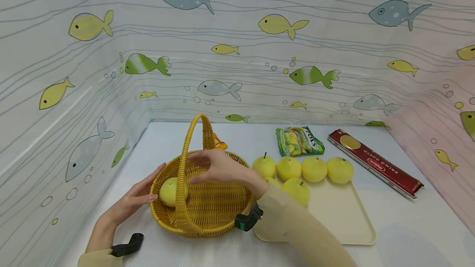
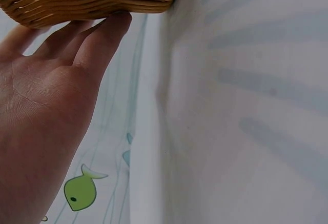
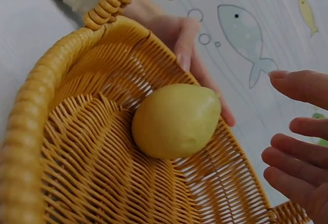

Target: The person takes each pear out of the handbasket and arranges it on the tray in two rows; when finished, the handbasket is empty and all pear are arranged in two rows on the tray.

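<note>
A yellow wicker basket (image 1: 219, 207) with a tall arched handle (image 1: 182, 176) stands left of the middle of the table. One pale yellow pear (image 3: 177, 121) lies inside, against the basket's left wall. Over the basket, behind the handle in the head view, my right hand (image 1: 222, 167) hovers with fingers spread and nothing between them, a short way from that pear. My left hand (image 1: 128, 202) rests on the basket's left side. Its straight fingers (image 2: 105, 44) touch the outer wall from outside, and the thumb lies at the rim.
Right of the basket, a cream tray (image 1: 343, 219) bears several yellow pears (image 1: 339, 170), partly hidden by my right sleeve. Behind it lie a green packet (image 1: 299, 140) and a long red package (image 1: 375, 162). An orange item (image 1: 219, 142) shows behind the basket. Fish-patterned walls (image 1: 256, 65) enclose the table.
</note>
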A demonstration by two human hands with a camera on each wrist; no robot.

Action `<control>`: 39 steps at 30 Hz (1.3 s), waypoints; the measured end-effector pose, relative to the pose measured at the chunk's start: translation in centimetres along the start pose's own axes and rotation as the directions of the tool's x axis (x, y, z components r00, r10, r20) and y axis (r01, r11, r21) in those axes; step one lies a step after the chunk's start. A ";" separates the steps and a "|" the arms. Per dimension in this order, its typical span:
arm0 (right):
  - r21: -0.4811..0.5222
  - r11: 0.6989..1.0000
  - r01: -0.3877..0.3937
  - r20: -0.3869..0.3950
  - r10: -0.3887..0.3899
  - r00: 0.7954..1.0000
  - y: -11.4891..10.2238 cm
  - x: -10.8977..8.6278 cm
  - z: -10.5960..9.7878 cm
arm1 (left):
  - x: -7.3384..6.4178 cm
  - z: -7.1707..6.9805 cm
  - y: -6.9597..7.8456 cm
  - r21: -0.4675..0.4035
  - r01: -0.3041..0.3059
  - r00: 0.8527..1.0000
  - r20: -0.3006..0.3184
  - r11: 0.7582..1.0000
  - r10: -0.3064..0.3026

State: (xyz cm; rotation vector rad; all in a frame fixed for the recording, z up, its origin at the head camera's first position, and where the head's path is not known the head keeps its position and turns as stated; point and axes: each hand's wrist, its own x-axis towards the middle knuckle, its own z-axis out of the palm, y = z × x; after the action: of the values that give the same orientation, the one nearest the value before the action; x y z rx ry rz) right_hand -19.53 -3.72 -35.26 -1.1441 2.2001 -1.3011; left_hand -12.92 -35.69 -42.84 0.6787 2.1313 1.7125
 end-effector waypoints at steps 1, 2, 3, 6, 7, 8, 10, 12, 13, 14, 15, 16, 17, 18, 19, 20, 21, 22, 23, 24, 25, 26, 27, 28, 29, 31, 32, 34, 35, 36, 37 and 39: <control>0.005 1.000 0.011 0.008 -0.011 1.000 0.1 0.4 0.2 | 0.0 0.0 0.0 0.002 -0.003 1.000 0.001 1.000 0.003; 0.014 1.000 0.014 0.013 -0.014 1.000 0.3 0.8 0.4 | 0.0 -0.1 0.0 0.004 -0.002 1.000 0.001 1.000 0.002; 0.020 1.000 0.017 0.018 -0.018 1.000 0.4 1.1 0.6 | 0.0 -0.1 0.0 0.005 0.001 1.000 0.001 1.000 -0.001; 0.055 0.998 -0.011 0.019 0.010 1.000 0.9 2.0 1.2 | 0.1 -0.1 -0.1 0.007 -0.002 1.000 0.008 1.000 0.002; 0.072 0.997 -0.027 0.018 0.026 0.999 1.0 2.2 1.3 | 0.1 -0.1 -0.1 0.005 -0.003 1.000 0.012 1.000 0.003; 0.088 0.995 -0.042 0.018 0.040 0.999 1.2 2.4 1.5 | 0.1 -0.1 -0.1 0.005 -0.002 1.000 0.013 1.000 0.002; 0.106 0.993 -0.058 0.022 0.056 0.998 1.5 2.8 1.9 | 0.1 -0.1 -0.2 0.002 -0.008 1.000 0.019 1.000 0.008; 0.116 0.992 -0.059 0.037 0.055 0.998 1.9 3.1 2.2 | 0.1 0.0 -0.2 0.001 -0.005 1.000 0.017 1.000 0.005; 0.120 0.991 -0.057 0.046 0.052 0.998 2.0 3.2 2.3 | 0.2 0.0 -0.2 0.003 0.000 1.000 0.014 1.000 0.000; 0.121 0.991 -0.052 0.053 0.046 0.998 2.2 3.2 2.4 | 0.2 0.0 -0.2 0.005 0.005 1.000 0.011 1.000 -0.005; 0.121 0.992 -0.045 0.058 0.039 0.998 2.3 3.3 2.5 | 0.2 0.0 -0.2 0.007 0.012 1.000 0.008 1.000 -0.012; 0.123 0.992 -0.039 0.065 0.031 0.997 2.4 3.3 2.6 | 0.3 0.0 -0.1 0.010 0.017 1.000 0.004 1.000 -0.017; 0.130 0.991 -0.034 0.069 0.025 0.997 2.5 3.4 2.6 | 0.3 0.0 -0.1 0.013 0.017 1.000 0.001 1.000 -0.017; 0.130 0.991 -0.034 0.072 0.024 0.997 2.6 3.4 2.7 | 0.2 0.0 -0.1 0.015 0.018 1.000 -0.001 1.000 -0.018; 0.125 0.992 -0.032 0.074 0.023 0.997 2.7 3.5 2.8 | 0.2 0.0 0.0 0.015 0.012 1.000 0.002 1.000 -0.012; 0.120 0.992 -0.034 0.076 0.025 0.997 2.8 3.6 2.9 | 0.2 0.0 0.0 0.014 0.008 1.000 0.004 1.000 -0.008; 0.115 0.993 -0.039 0.080 0.030 0.996 2.9 3.7 3.0 | 0.1 0.0 0.0 0.013 0.005 1.000 0.005 1.000 -0.005; 0.103 0.994 -0.045 0.083 0.036 0.996 3.1 3.8 3.1 | 0.1 0.0 0.0 0.012 0.001 1.000 0.007 1.000 -0.001; 0.093 0.995 -0.047 0.090 0.038 0.995 3.2 3.9 3.3 | 0.2 0.0 0.0 0.010 -0.002 1.000 0.009 1.000 0.001; 0.075 0.996 -0.051 0.099 0.044 0.994 3.3 3.9 3.4 | 0.2 0.0 0.0 0.011 0.001 1.000 0.007 1.000 -0.001; 0.061 0.997 -0.052 0.108 0.045 0.993 3.5 4.0 3.5 | 0.2 0.0 0.0 0.012 0.002 1.000 0.006 1.000 -0.002; 0.047 0.998 -0.051 0.120 0.045 0.992 3.6 4.0 3.6 | 0.2 0.0 0.0 0.014 0.003 1.000 0.005 1.000 -0.003; 0.028 0.999 -0.046 0.134 0.042 0.990 3.7 4.1 3.8 | 0.2 0.0 0.0 0.015 0.002 1.000 0.005 1.000 -0.002; 0.006 0.999 -0.037 0.145 0.036 0.989 3.8 4.1 3.9 | 0.2 0.0 0.0 0.014 0.000 1.000 0.006 1.000 0.000; -0.011 0.999 -0.031 0.155 0.032 0.987 3.9 4.1 4.1 | 0.3 0.0 0.0 0.013 -0.003 1.000 0.008 1.000 0.003; -0.045 0.999 -0.022 0.165 0.029 0.986 4.1 4.1 4.3 | 0.3 -0.1 -0.1 0.008 -0.008 1.000 0.013 1.000 0.008; -0.055 0.998 -0.020 0.167 0.028 0.986 4.2 4.2 4.4 | 0.3 -0.1 -0.1 0.007 -0.012 1.000 0.017 1.000 0.012; -0.065 0.998 -0.023 0.163 0.033 0.986 4.3 4.1 4.6 | 0.3 0.0 -0.1 -0.004 -0.017 1.000 0.023 1.000 0.017; -0.066 0.997 -0.027 0.163 0.038 0.986 4.3 4.1 4.6 | 0.3 0.0 -0.2 -0.009 -0.020 0.999 0.026 1.000 0.020; -0.069 0.997 -0.027 0.165 0.038 0.986 4.4 4.1 4.7 | 0.3 0.0 -0.2 -0.013 -0.021 0.999 0.029 1.000 0.022; -0.066 0.997 -0.030 0.166 0.041 0.985 4.4 4.1 4.7 | 0.3 0.0 -0.2 -0.017 -0.023 0.999 0.031 1.000 0.023; -0.072 0.997 -0.032 0.170 0.044 0.984 4.4 4.1 4.8 | 0.3 0.0 -0.2 -0.022 -0.023 0.999 0.032 0.999 0.024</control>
State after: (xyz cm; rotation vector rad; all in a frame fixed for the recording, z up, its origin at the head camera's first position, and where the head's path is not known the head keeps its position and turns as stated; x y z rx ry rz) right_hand -21.12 -8.49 -41.07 -1.1866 2.1442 -1.0760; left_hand -13.23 -35.58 -43.01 0.7232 2.0875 1.7224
